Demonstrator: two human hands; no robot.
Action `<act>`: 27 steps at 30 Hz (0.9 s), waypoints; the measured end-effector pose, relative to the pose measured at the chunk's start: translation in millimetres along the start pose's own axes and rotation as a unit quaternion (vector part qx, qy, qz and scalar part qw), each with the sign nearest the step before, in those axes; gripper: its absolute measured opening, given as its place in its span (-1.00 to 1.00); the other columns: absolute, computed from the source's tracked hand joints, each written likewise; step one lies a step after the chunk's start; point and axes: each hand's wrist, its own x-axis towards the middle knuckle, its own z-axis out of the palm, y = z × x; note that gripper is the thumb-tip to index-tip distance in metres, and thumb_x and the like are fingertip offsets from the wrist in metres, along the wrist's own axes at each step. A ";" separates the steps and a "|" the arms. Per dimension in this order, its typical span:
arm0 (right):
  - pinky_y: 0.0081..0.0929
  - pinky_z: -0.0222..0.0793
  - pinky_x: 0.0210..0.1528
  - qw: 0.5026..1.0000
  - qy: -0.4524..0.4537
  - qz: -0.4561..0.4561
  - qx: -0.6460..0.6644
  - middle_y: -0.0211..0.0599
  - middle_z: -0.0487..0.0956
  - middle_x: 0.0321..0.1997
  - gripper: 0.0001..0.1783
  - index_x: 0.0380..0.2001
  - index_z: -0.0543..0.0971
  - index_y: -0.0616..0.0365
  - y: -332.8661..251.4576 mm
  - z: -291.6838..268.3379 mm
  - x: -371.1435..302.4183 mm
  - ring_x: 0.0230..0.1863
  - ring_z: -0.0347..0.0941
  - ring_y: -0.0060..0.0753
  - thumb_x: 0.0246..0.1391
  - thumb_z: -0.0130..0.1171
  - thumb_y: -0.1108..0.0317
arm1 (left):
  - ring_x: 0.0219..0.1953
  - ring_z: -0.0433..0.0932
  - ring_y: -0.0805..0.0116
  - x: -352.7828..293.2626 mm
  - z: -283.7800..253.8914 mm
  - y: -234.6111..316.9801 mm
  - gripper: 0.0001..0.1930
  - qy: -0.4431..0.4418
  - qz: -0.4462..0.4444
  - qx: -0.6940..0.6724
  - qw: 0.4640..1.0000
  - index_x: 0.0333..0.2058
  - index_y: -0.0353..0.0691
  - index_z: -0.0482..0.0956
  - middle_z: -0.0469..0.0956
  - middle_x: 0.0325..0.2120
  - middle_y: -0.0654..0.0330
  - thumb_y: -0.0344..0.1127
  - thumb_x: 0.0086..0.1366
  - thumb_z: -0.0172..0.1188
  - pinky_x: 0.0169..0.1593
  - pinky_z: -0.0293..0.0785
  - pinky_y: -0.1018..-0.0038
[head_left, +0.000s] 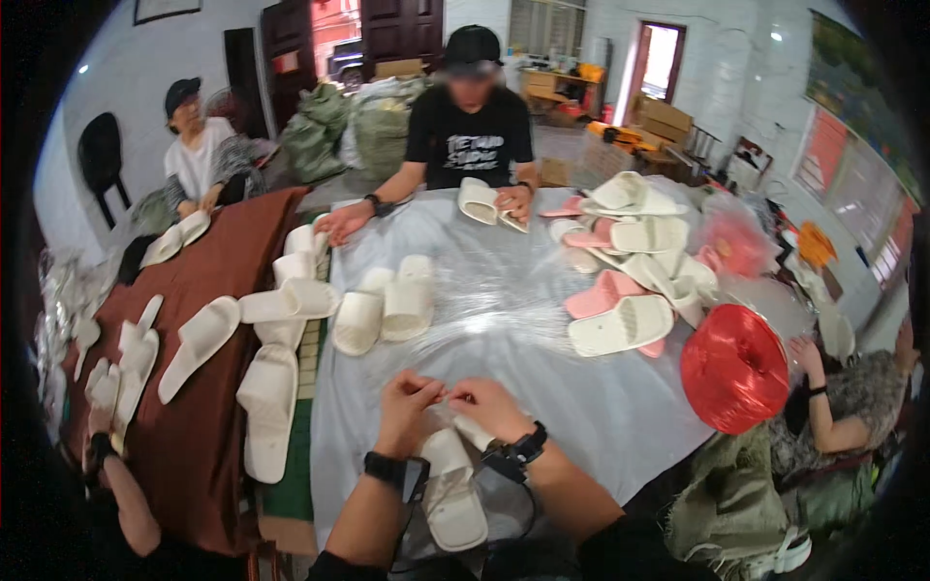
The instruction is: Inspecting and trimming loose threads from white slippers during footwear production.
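My left hand (409, 412) and my right hand (494, 409) meet fingertip to fingertip over the near part of the table, both with pinched fingers. Whatever they pinch is too small to make out. Directly below them lies a white slide slipper (452, 499), sole end toward me, with a second white slipper partly hidden under my right hand and wrist. Beyond my hands, a pair of white slippers (407, 300) stands side by side on the grey plastic sheet (528, 416), next to a spread of thin clear strands (489, 281).
White and pink slippers (620, 320) are heaped at the right, beside a big red twine roll (734, 368). More white slippers (269, 412) line the left edge by a brown-covered table (194, 455). Across from me, a person (470, 126) handles white slippers; other people work at both sides.
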 end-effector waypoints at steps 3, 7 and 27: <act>-0.29 0.39 -0.27 1.000 0.026 -0.009 0.005 -0.06 0.57 -0.38 -0.82 -0.33 0.56 0.24 -3.7 -4.5 1.6 -0.34 0.51 -0.06 0.05 0.19 0.34 | -0.39 0.60 0.39 8.3 2.3 -7.4 -0.86 -0.045 0.052 -0.085 0.994 -0.44 -0.25 0.44 0.61 -0.41 0.08 -0.55 0.21 0.24 -0.30 0.53 0.53; -0.41 0.34 -0.38 0.995 0.090 -0.029 0.027 -0.17 0.53 -0.46 -0.87 -0.33 0.53 0.25 -8.4 -6.9 0.6 -0.45 0.45 -0.28 0.09 0.18 0.40 | -0.37 0.61 0.38 12.2 5.9 -11.0 -0.88 -0.018 0.075 -0.051 0.996 -0.42 -0.24 0.46 0.61 -0.40 0.11 -0.53 0.23 0.23 -0.31 0.52 0.54; -0.25 0.38 -0.38 0.956 0.273 -0.064 -0.090 -0.15 0.56 -0.44 -0.93 -0.34 0.57 0.10 -32.5 -27.2 -9.0 -0.40 0.50 -0.01 0.09 0.13 0.41 | -0.33 0.62 0.32 -4.8 19.3 -6.3 -0.75 -0.062 0.071 0.003 0.996 -0.19 -0.40 0.57 0.60 -0.34 0.11 -0.28 0.37 0.12 -0.17 0.56 0.42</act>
